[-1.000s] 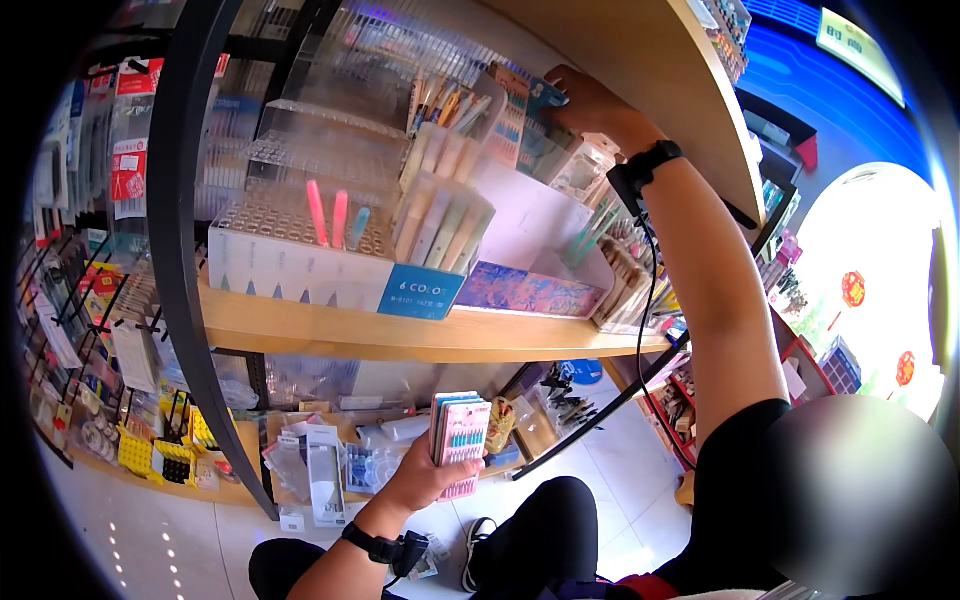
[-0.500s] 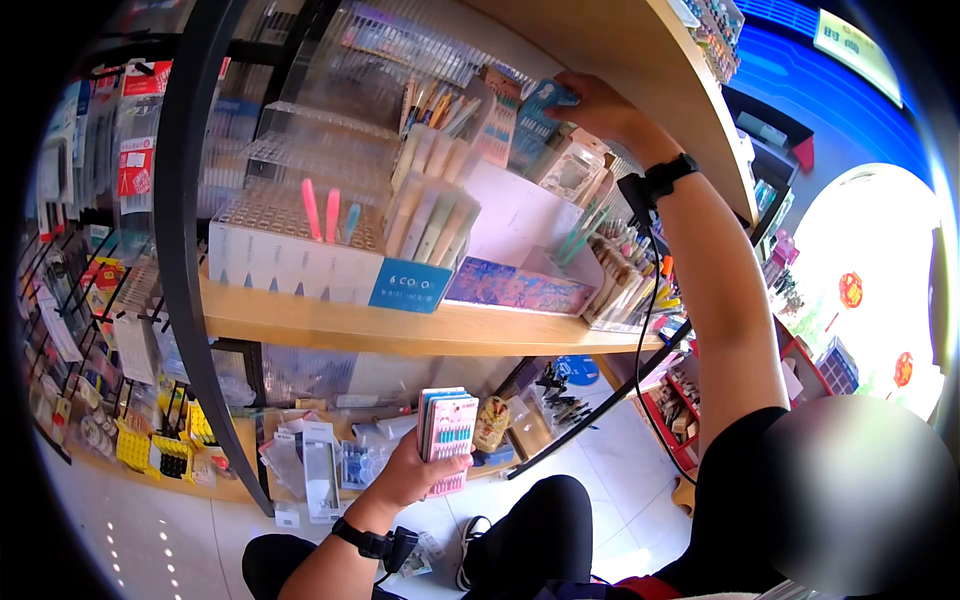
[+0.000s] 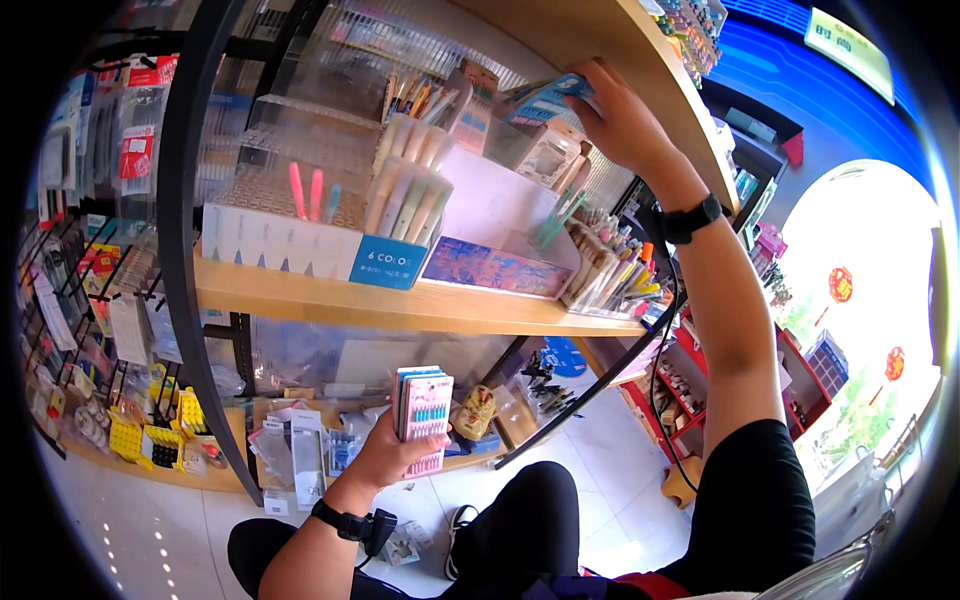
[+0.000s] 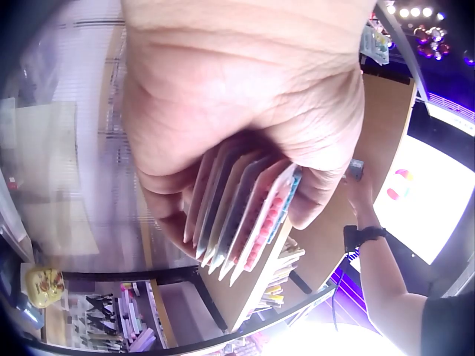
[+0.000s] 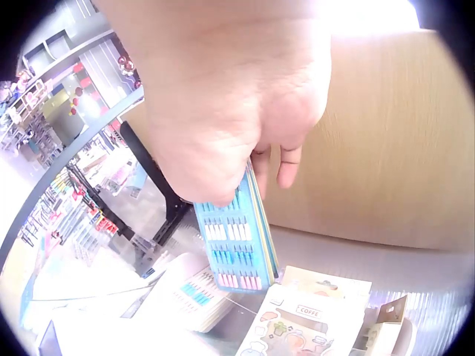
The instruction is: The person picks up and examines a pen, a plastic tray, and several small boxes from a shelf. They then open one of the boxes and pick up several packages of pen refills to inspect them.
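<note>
My left hand (image 3: 385, 452) grips a stack of flat packs (image 3: 426, 410) upright, below the wooden shelf. The front pack is pink, with rows of small pointed pieces. In the left wrist view several packs (image 4: 241, 208) fan out between thumb and fingers. Above the shelf, my right hand (image 3: 628, 118) pinches a few thin packs by their upper end. The front one is a blue pack (image 5: 234, 252) with rows of small white, blue and pink pointed pieces. It hangs tilted over a box with a "COFFE" label (image 5: 308, 311). Another pack (image 5: 197, 297) stands lower, beside that box.
The wooden shelf (image 3: 330, 300) carries a clear pen rack (image 3: 270, 195), a "6 COLOR" box (image 3: 388, 262) and pens in holders (image 3: 620, 265). A board (image 3: 600, 25) runs close above my right hand. A black post (image 3: 185, 240) stands left; a yellow pouch (image 3: 475, 412) lies below.
My right hand has drawn the blue packs up and to the right, out from among the boxes, and tilted them. My left hand keeps its hold on the stack; the head view has shifted.
</note>
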Demonstrator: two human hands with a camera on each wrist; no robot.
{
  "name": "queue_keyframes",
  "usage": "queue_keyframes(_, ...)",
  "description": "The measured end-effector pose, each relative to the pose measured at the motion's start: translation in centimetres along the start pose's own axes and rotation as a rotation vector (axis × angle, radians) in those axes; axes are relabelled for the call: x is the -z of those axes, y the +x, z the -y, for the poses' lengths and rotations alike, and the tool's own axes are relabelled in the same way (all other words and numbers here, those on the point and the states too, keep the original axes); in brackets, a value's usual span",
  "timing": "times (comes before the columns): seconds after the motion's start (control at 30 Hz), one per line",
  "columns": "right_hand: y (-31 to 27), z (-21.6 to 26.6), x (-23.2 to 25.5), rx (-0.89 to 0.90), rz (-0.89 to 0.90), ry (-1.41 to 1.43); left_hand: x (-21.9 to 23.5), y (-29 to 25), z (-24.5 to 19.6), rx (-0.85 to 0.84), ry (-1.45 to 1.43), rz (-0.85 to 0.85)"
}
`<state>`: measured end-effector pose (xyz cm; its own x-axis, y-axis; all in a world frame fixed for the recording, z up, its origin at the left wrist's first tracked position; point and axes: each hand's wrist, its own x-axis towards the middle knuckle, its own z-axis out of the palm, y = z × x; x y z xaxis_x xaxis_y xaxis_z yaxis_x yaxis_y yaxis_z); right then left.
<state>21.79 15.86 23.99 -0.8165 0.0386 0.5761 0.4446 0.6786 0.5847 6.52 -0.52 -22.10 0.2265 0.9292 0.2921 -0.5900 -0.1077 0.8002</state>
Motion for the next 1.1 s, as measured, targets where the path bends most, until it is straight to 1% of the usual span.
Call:
queue_keyframes(0.07, -0.7, 1.3, 1.1, -0.018, -0.001, 0.022, -0.2, -0.1, 0.2, 0.025, -0.057, -0.039)
queue_keyframes(0.17, -1.9, 2.6, 2.5, -0.017, -0.001, 0.008, 0.1, -0.4, 0.4, 0.053, -0.075, -0.047)
queue_keyframes(0.23, -3.2, 4.1, 3.4, 0.043, -0.121, -0.036, 0.6, -0.4, 1.1, 0.066, -0.119, -0.075)
queue_keyframes(0.27, -3.9, 5.1, 4.3, 0.077, -0.205, -0.028, 0.0, -1.1, 0.3, 0.097, -0.134, -0.113)
queue_keyframes(0.3, -4.5, 6.1, 5.7, 0.095, -0.234, -0.084, 0.1, -0.9, 0.0, 0.084, -0.114, -0.102)
queue_keyframes(0.33, -6.4, 6.8, 5.8, -0.034, -0.231, -0.131, 0.4, -1.1, 0.3, 0.080, -0.144, -0.103)
queue_keyframes(0.37, -7.3, 7.1, 7.2, 0.281, -0.274, -0.436, 0.1, -1.2, -0.5, 0.088, -0.151, -0.108)
queue_keyframes(0.4, -9.0, 7.0, 8.2, 0.217, -0.283, -0.185, -0.3, -1.5, -1.0, 0.107, -0.155, -0.120)
queue_keyframes(0.43, -11.3, 8.2, 8.4, 0.061, -0.260, 0.193, 0.2, -1.5, -0.5, 0.121, -0.165, -0.123)
queue_keyframes(0.47, -12.6, 10.0, 8.9, 0.043, -0.237, 0.360, 0.3, -1.5, -0.4, 0.131, -0.172, -0.121)
queue_keyframes(0.5, -13.9, 12.7, 8.5, -0.085, -0.340, 0.451, 0.3, -1.5, -0.3, 0.145, -0.175, -0.136)
queue_keyframes(0.53, -15.4, 14.4, 8.6, -0.146, -0.344, 0.557, 0.2, -1.6, -0.3, 0.154, -0.180, -0.127)
queue_keyframes(0.6, -17.2, 16.9, 8.8, -0.133, 0.007, 0.850, 0.0, -1.9, -0.3, 0.173, -0.187, -0.121)
queue_keyframes(0.67, -18.5, 18.4, 6.5, -0.097, 0.263, 1.192, -0.4, -2.2, -0.2, 0.231, -0.181, -0.115)
queue_keyframes(0.73, -20.4, 22.0, 3.8, -0.371, 0.399, 1.342, 0.1, -2.1, 1.3, 0.257, -0.224, -0.061)
queue_keyframes(0.8, -21.7, 23.8, 0.4, -0.546, 0.594, 1.402, -0.1, -2.0, 2.2, 0.298, -0.319, -0.049)
queue_keyframes(0.83, -21.8, 24.5, -1.1, -0.677, 0.658, 1.479, -1.6, -2.0, 1.8, 0.247, -0.263, -0.042)
queue_keyframes(0.87, -21.9, 25.1, -2.5, -0.806, 0.723, 1.554, -1.8, -2.2, 1.7, 0.259, -0.262, -0.046)
queue_keyframes(0.9, -22.3, 25.5, -4.0, -0.767, 0.717, 1.495, -1.7, -2.3, 1.6, 0.231, -0.222, 0.008)
queue_keyframes(0.93, -22.3, 25.6, -4.7, -0.773, 0.717, 1.506, -1.7, -2.4, 1.5, 0.204, -0.182, 0.062)
queue_keyframes(0.97, -22.4, 25.8, -5.4, -0.777, 0.742, 1.452, -1.9, -2.6, 1.5, 0.210, -0.122, 0.041)
queue_keyframes(1.0, -22.5, 25.9, -6.1, -0.779, 0.769, 1.399, -1.9, -2.8, 1.3, 0.219, -0.124, 0.030)
queue_keyframes(1.03, -23.0, 26.1, -6.9, -0.788, 0.732, 1.477, -1.8, -2.8, 1.1, 0.206, -0.122, 0.044)
queue_keyframes(1.07, -23.3, 26.3, -7.7, -0.791, 0.737, 1.491, -1.5, -2.8, 1.1, 0.193, -0.119, 0.057)
queue_keyframes(1.1, -23.6, 26.5, -8.4, -0.782, 0.679, 1.485, -0.5, -2.8, 1.5, 0.193, -0.130, 0.109)
